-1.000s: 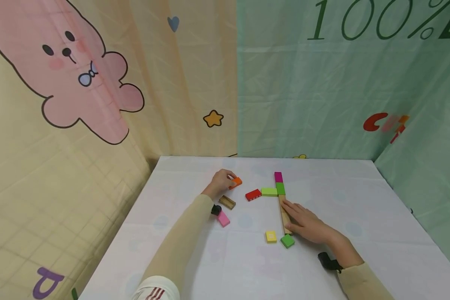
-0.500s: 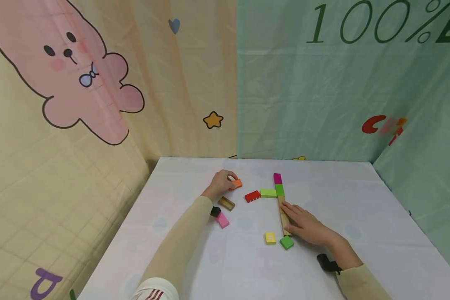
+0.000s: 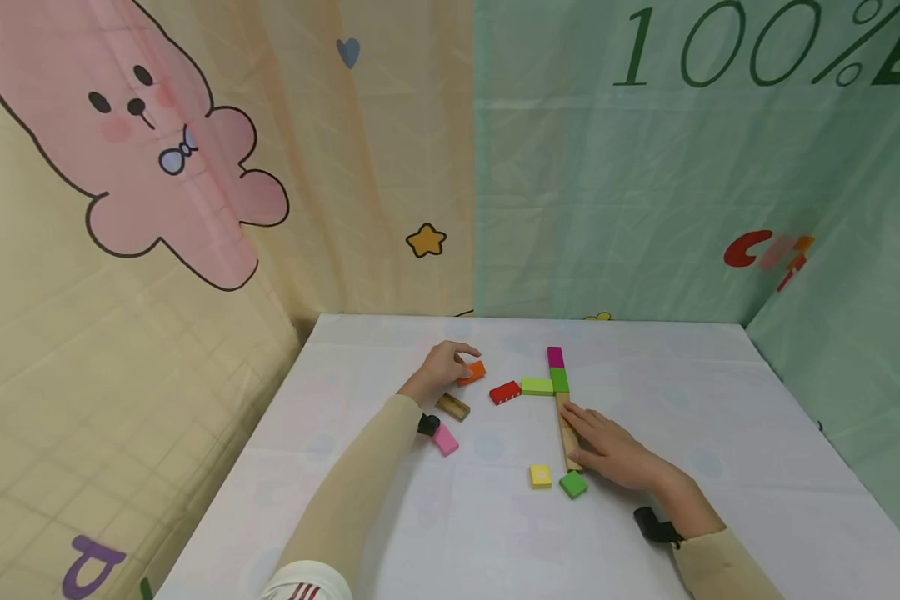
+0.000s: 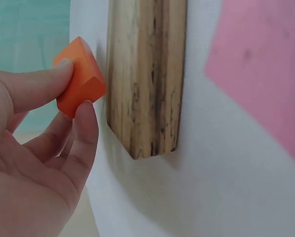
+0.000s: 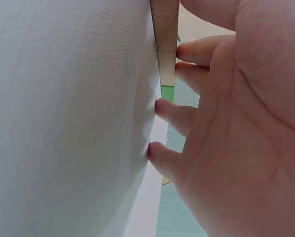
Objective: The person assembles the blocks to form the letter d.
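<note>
In the head view my left hand (image 3: 444, 363) is at the far left of the table, holding an orange block (image 3: 472, 372). The left wrist view shows the thumb on one face of this orange block (image 4: 81, 79) and a fingertip under its lower edge. A brown wooden block (image 3: 453, 407) and a pink block (image 3: 445, 439) lie near that wrist. My right hand (image 3: 613, 446) rests beside a row of light wooden blocks (image 3: 567, 433), fingers stretched out. In the right wrist view, some fingertips touch the wooden row (image 5: 166, 44) and others touch the cloth.
A green block (image 3: 560, 380) and a magenta block (image 3: 555, 357) continue the row at its far end. A lime block (image 3: 537, 387) joins it sideways, with a red block (image 3: 505, 392) at its left end. Nearer are a yellow block (image 3: 541, 477) and a green block (image 3: 573, 484).
The orange block sits slightly nearer and turned, and a left finger has lifted off its top. My right hand stays beside the wooden row.
</note>
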Motion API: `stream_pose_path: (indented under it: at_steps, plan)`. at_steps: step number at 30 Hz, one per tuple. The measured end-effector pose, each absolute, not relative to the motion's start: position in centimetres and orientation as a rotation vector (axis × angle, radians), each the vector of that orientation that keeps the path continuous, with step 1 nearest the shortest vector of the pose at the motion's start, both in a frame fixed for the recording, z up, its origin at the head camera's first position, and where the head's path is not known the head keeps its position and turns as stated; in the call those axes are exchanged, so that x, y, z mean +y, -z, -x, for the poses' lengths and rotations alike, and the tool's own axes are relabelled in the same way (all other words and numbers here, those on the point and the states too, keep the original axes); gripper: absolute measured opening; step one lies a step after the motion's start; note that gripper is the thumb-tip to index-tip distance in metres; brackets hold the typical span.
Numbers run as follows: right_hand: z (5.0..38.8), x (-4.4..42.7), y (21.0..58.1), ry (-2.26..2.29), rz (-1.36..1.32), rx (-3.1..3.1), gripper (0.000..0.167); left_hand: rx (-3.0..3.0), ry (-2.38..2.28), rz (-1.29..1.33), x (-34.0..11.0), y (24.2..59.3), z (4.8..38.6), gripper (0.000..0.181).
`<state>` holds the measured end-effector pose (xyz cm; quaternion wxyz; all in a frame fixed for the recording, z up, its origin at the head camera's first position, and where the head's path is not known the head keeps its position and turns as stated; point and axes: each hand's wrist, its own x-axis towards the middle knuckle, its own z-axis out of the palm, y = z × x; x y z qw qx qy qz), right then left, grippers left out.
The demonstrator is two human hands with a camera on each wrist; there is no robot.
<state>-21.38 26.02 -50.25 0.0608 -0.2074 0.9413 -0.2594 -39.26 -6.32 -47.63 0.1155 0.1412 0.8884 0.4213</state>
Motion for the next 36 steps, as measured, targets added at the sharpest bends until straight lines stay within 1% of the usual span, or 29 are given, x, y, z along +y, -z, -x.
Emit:
stream_pose_path:
  at_steps: [4,9,17,28,36]
  plan:
    - [21.3,26.0,50.2,0.787,0.632,2.849,0.075,2.581,-1.268,-0.417,-6.3,47.5,39.3,0.042]
    - [21.4,26.0,50.2,0.785,0.63,2.85,0.074,2.566,-1.281,-0.435,-6.3,47.1,39.0,0.043]
    - [21.6,26.2,50.6,0.778,0.647,2.853,0.074,2.541,-1.299,-0.409,-6.3,46.7,38.3,0.041]
    - [21.5,26.1,50.5,0.785,0.648,2.853,0.074,2.549,-1.278,-0.496,-6.6,46.5,37.5,0.037]
    - [21.3,26.1,50.4,0.792,0.666,2.861,0.075,2.55,-1.297,-0.48,-6.4,46.6,36.8,0.037]
